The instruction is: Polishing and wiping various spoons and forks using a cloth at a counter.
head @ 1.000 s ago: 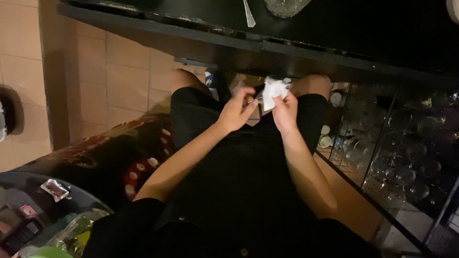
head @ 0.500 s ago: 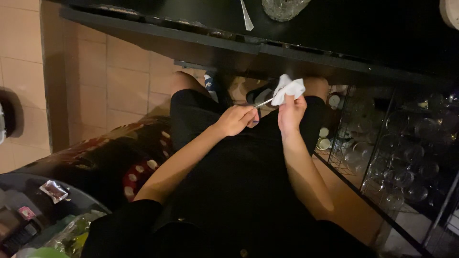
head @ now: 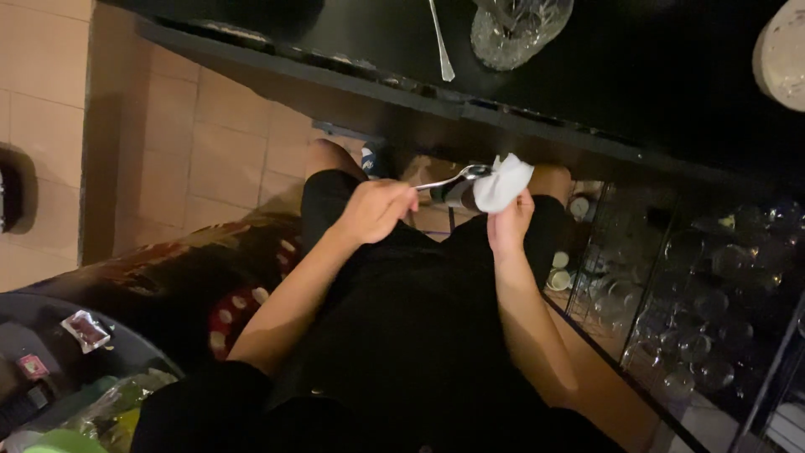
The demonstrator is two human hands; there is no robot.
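Observation:
My left hand grips the handle of a metal spoon over my lap, its bowl pointing right. My right hand holds a crumpled white tissue pressed against the spoon's bowl. Both hands hover above my black shorts, just below the edge of a black table.
On the table lie another spoon, a cut-glass bowl and a pale round dish at the right edge. A wire rack of glasses stands to the right. A patterned cushion and a bin with wrappers sit at left on the tiled floor.
The hands have drawn apart: my left hand pulled the spoon leftward out of the tissue, and my right hand lifted the tissue up to the spoon's bowl.

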